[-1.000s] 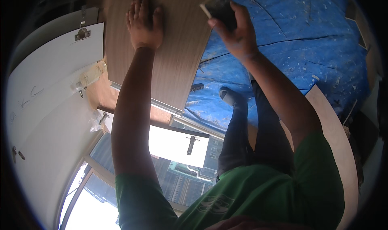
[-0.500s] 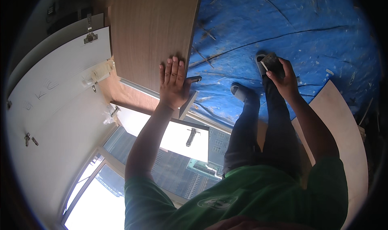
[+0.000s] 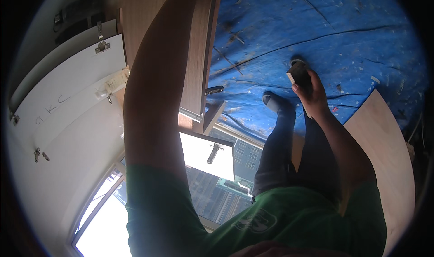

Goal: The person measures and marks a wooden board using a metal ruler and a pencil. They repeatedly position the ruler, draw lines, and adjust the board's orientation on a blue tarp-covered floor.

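My right hand [image 3: 313, 96] grips a small dark-faced block with a pale edge, which looks like a sanding block [image 3: 300, 74], above the blue sheet [image 3: 262, 40]. Thumb and fingers wrap its sides. My left arm [image 3: 158, 76] stretches up across the brown wood-grain cabinet panel [image 3: 198, 63] to the top edge of the picture. The left hand itself lies beyond that edge, so what it touches is hidden. A metal hinge [image 3: 214, 90] sticks out from the panel's right edge.
White cabinet doors [image 3: 68, 90] with metal hinges stand on the left. A smaller white door [image 3: 203, 155] juts out before the window [image 3: 106, 221]. At the right lies a pale curved-looking board [image 3: 382, 139]. My feet in grey slippers [image 3: 271, 101] stand on the creased sheet.
My left hand, which lay flat on the wood-grain panel, has reached up and out of the picture. My right hand keeps the block, now turned slightly, in nearly the same place.
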### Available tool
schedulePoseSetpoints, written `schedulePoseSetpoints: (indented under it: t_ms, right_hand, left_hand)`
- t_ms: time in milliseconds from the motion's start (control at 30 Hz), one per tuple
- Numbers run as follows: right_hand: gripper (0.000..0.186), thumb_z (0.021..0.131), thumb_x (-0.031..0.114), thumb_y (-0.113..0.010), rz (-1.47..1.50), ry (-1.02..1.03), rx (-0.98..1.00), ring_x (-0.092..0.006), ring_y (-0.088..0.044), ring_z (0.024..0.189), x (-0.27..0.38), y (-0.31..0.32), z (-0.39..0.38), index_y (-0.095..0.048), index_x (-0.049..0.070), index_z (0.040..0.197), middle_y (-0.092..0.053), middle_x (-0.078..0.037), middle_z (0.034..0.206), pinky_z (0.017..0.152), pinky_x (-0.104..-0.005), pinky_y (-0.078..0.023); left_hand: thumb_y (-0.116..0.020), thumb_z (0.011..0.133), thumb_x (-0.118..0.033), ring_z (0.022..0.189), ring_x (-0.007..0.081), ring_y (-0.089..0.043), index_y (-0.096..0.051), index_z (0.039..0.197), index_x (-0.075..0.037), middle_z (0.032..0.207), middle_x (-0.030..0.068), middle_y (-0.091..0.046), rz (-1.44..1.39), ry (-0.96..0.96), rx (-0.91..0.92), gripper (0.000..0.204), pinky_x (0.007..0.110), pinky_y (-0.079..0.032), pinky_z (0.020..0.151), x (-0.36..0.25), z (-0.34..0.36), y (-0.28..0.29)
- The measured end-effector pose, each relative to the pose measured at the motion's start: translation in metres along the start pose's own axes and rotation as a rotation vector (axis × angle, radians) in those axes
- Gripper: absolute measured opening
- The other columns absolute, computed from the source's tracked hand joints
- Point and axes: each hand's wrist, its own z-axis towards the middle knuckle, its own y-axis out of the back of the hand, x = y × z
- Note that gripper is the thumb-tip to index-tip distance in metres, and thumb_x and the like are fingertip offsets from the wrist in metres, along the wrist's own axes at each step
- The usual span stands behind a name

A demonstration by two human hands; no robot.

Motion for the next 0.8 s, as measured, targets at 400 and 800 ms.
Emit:
schedulePoseSetpoints:
  t_ms: [400,800]
  right_hand:
    - [0.080,0.078,0.044,-0.088,0.009,0.718,-0.003,-0.0322,-0.064,0.109,0.092,-0.196,0.064,-0.052,0.004,0.137,-0.062,-0.016,0.122,0.093,-0.0456,-0.053]
    - [0.074,0.084,0.035,-0.087,0.152,0.644,-0.312,-0.0366,-0.066,0.115,0.124,-0.163,0.149,-0.051,-0.001,0.138,-0.064,-0.023,0.125,0.098,-0.0413,-0.054]
  left_hand:
    - [-0.036,0.107,-0.058,0.153,0.0390,-0.030,-0.042,0.158,-0.009,0.166,0.0210,-0.034,-0.011,0.188,-0.085,0.070,0.047,-0.024,0.126,0.083,-0.080,0.049]
    - [-0.036,0.107,-0.058,0.153,0.0385,-0.032,-0.044,0.157,-0.009,0.164,0.0196,-0.038,0.060,0.104,-0.055,0.071,0.047,-0.024,0.126,0.081,-0.070,0.048]
